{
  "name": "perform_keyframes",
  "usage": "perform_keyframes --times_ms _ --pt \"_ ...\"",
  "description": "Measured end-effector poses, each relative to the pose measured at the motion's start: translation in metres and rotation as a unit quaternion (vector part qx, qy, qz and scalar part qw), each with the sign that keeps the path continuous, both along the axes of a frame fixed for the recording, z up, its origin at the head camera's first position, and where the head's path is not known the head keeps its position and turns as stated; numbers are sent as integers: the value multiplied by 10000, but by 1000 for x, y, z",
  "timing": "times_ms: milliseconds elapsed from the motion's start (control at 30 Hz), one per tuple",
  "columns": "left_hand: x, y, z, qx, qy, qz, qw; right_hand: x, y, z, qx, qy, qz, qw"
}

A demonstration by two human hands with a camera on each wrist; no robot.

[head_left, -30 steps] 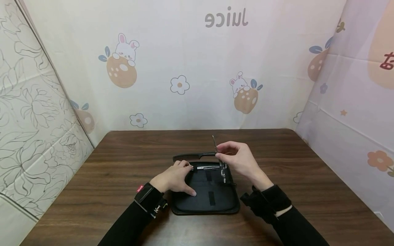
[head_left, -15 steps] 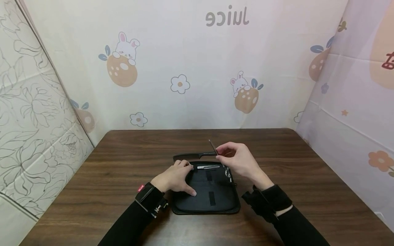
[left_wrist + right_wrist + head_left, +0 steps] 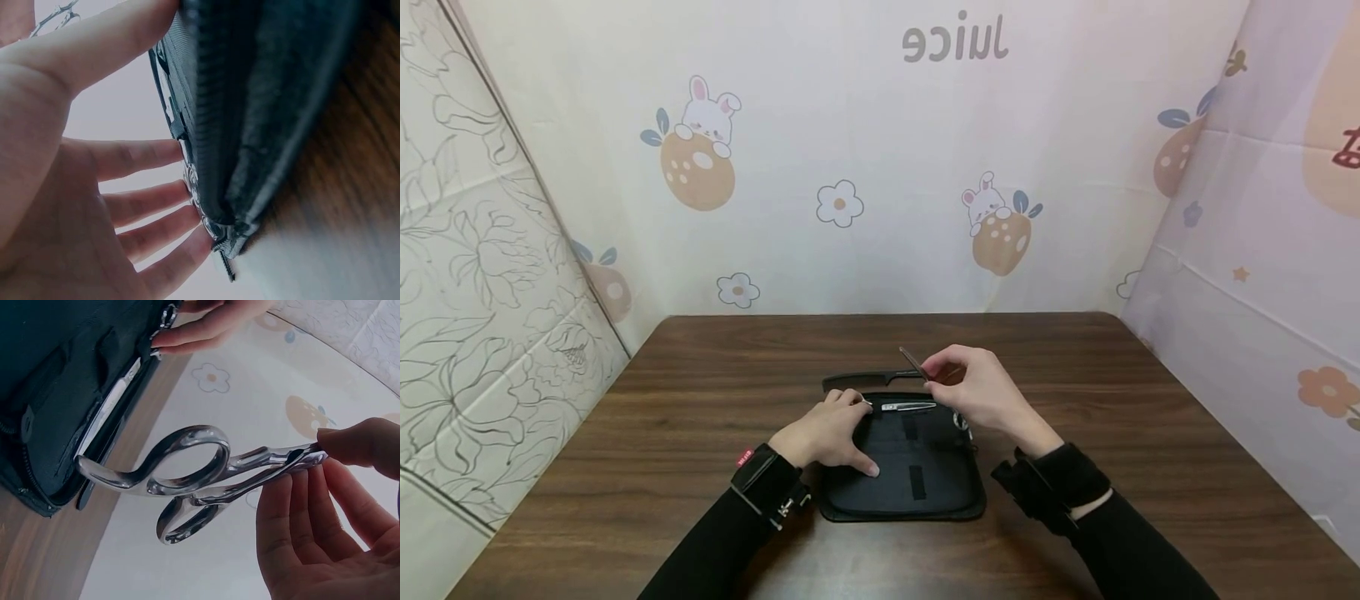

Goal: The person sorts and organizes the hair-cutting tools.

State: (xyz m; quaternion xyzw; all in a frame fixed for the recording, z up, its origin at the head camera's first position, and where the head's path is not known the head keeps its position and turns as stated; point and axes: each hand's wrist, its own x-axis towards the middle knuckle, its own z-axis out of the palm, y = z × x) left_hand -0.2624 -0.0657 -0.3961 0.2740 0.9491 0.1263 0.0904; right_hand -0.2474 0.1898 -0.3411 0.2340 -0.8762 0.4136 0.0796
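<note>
A black zip case (image 3: 951,500) lies unfolded on the wooden table. My left hand (image 3: 831,433) rests over its left side, thumb on the lining; in the left wrist view its straight fingers (image 3: 147,203) touch silver loops at the edge. My right hand (image 3: 977,387), above the far right corner, pinches a pair of hairdressing scissors (image 3: 187,462) by the blades. Their finger rings and curved finger rest point away from the palm, toward the case. Inside the case, along its far edge, lies a second silver blade (image 3: 910,407); its handle end is under my left fingers.
A black comb (image 3: 853,381) lies just beyond the case's far edge, its right end hidden behind my right hand. Dark strap loops (image 3: 917,483) cross the lining. The brown table (image 3: 662,467) is bordered by patterned cloth walls (image 3: 895,250).
My right hand has tilted the scissors: the blade tips swing left and slightly down, while the rings turn right, toward the hand. My left hand stays put.
</note>
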Motion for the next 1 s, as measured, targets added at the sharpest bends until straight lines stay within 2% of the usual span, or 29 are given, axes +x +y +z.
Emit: perform_keyframes --times_ms 533,700,1000 --pt "0 0 0 -44 16 -34 10000 -8 2 0 815 156 260 9962" --pt "1 1 1 -62 6 -26 10000 -11 5 3 1217 59 452 9915" --pt "2 2 3 -108 15 10 9999 -20 12 2 1805 -151 541 9820"
